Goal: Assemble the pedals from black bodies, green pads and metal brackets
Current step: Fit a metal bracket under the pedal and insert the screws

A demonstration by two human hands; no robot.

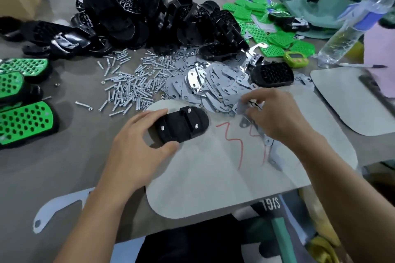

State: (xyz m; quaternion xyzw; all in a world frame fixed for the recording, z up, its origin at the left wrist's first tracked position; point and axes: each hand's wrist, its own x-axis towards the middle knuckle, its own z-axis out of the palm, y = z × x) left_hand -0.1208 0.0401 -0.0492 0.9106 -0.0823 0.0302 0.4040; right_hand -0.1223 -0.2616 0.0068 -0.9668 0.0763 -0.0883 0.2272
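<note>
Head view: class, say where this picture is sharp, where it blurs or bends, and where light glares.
In the head view, the black pedal body held by the left hand is sharp; the right hand, pinching a metal bracket, is slightly smeared; the water bottle near the edge looks stretched and blurred; a few plates in the bracket pile glare white; shadows are soft.

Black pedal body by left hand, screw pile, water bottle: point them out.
black pedal body (pixel 180 129): head view, centre of underside.
screw pile (pixel 128 87): head view, heap's middle.
water bottle (pixel 344 37): head view, clear lower body.
</note>
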